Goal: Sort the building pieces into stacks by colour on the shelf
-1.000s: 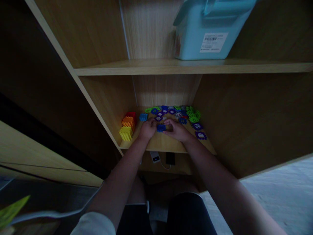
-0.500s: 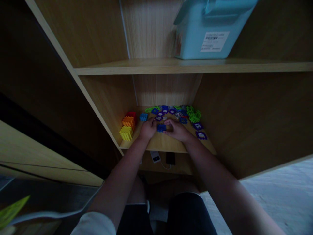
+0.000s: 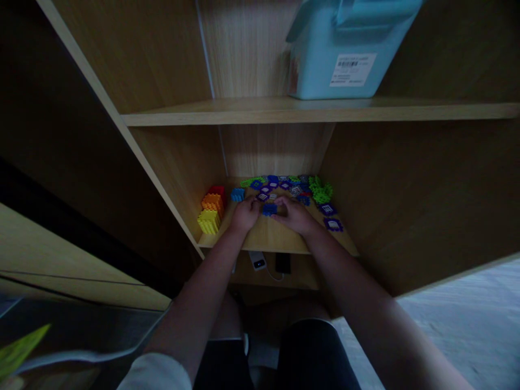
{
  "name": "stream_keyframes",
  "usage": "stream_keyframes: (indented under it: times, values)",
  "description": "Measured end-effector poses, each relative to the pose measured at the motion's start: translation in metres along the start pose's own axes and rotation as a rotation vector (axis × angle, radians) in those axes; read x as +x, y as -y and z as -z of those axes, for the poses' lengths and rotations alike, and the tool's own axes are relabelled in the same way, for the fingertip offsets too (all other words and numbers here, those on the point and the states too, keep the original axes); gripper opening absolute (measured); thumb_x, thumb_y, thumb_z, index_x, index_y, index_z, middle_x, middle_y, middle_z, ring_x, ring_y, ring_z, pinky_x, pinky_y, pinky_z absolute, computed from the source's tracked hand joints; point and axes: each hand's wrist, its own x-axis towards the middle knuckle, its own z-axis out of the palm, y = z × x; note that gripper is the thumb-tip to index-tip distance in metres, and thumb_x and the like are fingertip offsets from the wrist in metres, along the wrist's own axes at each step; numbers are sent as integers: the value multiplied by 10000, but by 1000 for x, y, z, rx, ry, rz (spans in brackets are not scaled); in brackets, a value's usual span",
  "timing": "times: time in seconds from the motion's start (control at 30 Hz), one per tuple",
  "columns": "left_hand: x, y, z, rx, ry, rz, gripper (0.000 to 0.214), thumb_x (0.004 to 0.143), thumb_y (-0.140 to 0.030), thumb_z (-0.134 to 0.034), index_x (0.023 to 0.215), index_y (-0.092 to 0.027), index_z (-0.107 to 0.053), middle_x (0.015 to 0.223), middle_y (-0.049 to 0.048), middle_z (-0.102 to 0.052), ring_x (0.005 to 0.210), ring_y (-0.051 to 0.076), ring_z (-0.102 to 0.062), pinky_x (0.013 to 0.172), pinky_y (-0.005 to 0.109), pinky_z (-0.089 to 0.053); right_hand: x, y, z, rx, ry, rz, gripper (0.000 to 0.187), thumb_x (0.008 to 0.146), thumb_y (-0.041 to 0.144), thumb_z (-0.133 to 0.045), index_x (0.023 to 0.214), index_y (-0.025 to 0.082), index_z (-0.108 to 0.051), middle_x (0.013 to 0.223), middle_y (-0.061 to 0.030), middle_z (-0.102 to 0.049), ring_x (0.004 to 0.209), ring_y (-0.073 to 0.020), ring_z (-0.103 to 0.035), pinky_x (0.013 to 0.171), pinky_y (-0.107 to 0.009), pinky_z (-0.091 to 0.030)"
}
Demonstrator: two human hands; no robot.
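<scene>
Both my hands reach into the lower shelf point(image 3: 268, 238) of a wooden cabinet. My left hand point(image 3: 245, 214) and my right hand point(image 3: 295, 215) close from either side on a small stack of blue interlocking tiles point(image 3: 268, 209) that rests on the shelf board. Behind the hands lies a scatter of loose tiles point(image 3: 292, 187) in blue, purple and green. At the shelf's left stand sorted stacks: a yellow stack point(image 3: 208, 221), an orange stack point(image 3: 213, 202), a red stack point(image 3: 218, 190) and a light blue stack point(image 3: 238, 194).
A light blue plastic bin point(image 3: 345, 51) with a white label sits on the upper shelf point(image 3: 260, 111). Two purple tiles point(image 3: 330, 216) lie near the right wall. Below the shelf are a small white device point(image 3: 257, 261) and a dark one point(image 3: 283, 262). My knees are underneath.
Hardly anything differs; my fingers shifted slightly around the blue stack, and the camera drifted a little.
</scene>
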Motion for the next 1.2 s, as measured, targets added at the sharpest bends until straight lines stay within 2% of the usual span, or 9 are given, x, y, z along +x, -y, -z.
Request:
stream_keyframes:
  times: [0.2, 0.43, 0.77, 0.87, 0.97, 1.03, 1.13, 1.2]
  values:
    - [-1, -4, 3, 17, 2, 0, 306, 1056, -189, -457, 1046, -187, -763, 959, 83, -822, 931, 214, -765, 911, 295, -545, 0, -3, -2, -14, -19, -3, 435, 850, 339, -873, 1233, 280, -676, 1222, -84, -787, 1166, -309, -745, 1072, -523, -582]
    - [0, -1, 1, 6, -6, -7, 291, 1054, -208, -474, 1023, -188, -763, 948, 88, -820, 900, 212, -764, 874, 294, -541, 0, -1, 0, -11, -3, -11, 423, 858, 340, -871, 1232, 276, -684, 1234, -81, -790, 1175, -317, -743, 1064, -518, -581]
    - [1, 1, 0, 13, -9, -15, 299, 1057, -201, -463, 1012, -186, -758, 950, 83, -818, 893, 200, -756, 900, 287, -538, 1, 4, 2, -2, 25, -14, 432, 848, 323, -875, 1235, 279, -689, 1250, -78, -782, 1188, -304, -728, 1094, -500, -552]
    - [0, 1, 0, 4, -14, -12, 301, 1060, -207, -462, 1024, -184, -761, 951, 84, -819, 872, 203, -753, 873, 289, -539, 1, 10, 5, -36, 14, -46, 436, 862, 392, -869, 1244, 267, -698, 1265, -93, -777, 1218, -324, -704, 1096, -498, -539]
    - [0, 1, 0, 18, -22, 8, 297, 1065, -222, -469, 1037, -194, -764, 951, 80, -822, 882, 214, -759, 867, 296, -542, 2, 18, 14, -184, -65, -153, 324, 998, 466, -697, 1218, 230, -725, 1254, -127, -777, 1214, -338, -688, 1096, -503, -513]
    - [0, 1, 0, 29, -20, 24, 290, 1067, -230, -477, 1039, -200, -764, 941, 79, -823, 880, 220, -761, 865, 301, -545, 1, 23, 21, -359, -153, -316, 313, 1061, 407, -564, 1197, 192, -746, 1246, -171, -772, 1202, -362, -680, 1073, -526, -500]
    - [1, 1, 0, 15, -17, 23, 284, 1067, -229, -482, 1032, -203, -763, 920, 81, -820, 864, 225, -763, 849, 304, -544, -1, 23, 27, -570, -189, -563, 313, 1007, 282, -582, 1225, 145, -759, 1263, -232, -756, 1227, -425, -658, 1016, -561, -501]
    - [1, 1, 0, -4, -24, 11, 280, 1062, -222, -486, 1024, -207, -762, 905, 79, -817, 857, 226, -763, 844, 306, -542, -2, 20, 28, -601, -135, -611, 319, 951, 241, -641, 1226, 146, -774, 1282, -233, -754, 1239, -425, -662, 1002, -541, -512]
